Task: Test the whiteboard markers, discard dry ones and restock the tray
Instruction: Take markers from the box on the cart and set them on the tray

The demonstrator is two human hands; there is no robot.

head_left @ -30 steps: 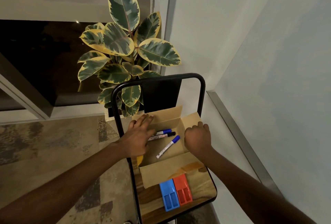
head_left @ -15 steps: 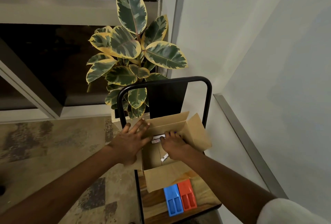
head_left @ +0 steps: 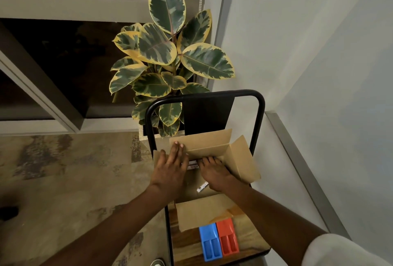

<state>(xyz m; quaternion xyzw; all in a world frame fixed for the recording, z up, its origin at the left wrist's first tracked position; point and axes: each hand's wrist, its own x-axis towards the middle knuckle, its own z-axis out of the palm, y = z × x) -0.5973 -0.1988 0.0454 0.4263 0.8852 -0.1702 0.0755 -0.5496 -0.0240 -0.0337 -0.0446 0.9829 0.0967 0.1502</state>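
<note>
Where the floor [head_left: 63,180] shows, far left: mottled tan and brown, beside the cart.
Plant [head_left: 157,44]: broad variegated leaves standing behind the black cart frame [head_left: 204,94].
Left hand [head_left: 170,172]: flat on the left flap of the cardboard box [head_left: 242,159], fingers straight and close together, tips reaching the far wall's edge; half a second ago they were spread wider.
Markers [head_left: 192,166]: lying inside the box; a strip of white barrel shows between the two hands, and the end of another marker [head_left: 202,187] pokes out near the right wrist. A second ago three lay in plain sight with blue and black caps; those caps are now covered.
Right hand [head_left: 214,174]: down inside the box, fingers laid over the markers; whether it grips one cannot be told. A second ago it was a fist on the right flap, outside the box.
Right flap: standing up and outward, free of the hand.
Blue tray [head_left: 210,244] and red tray [head_left: 227,238]: side by side, touching, on the wooden tabletop [head_left: 182,242], just nearer than the box's near flap; unchanged.
Sleeve [head_left: 340,250]: pale, at the lower right corner; not in view a second ago.
</note>
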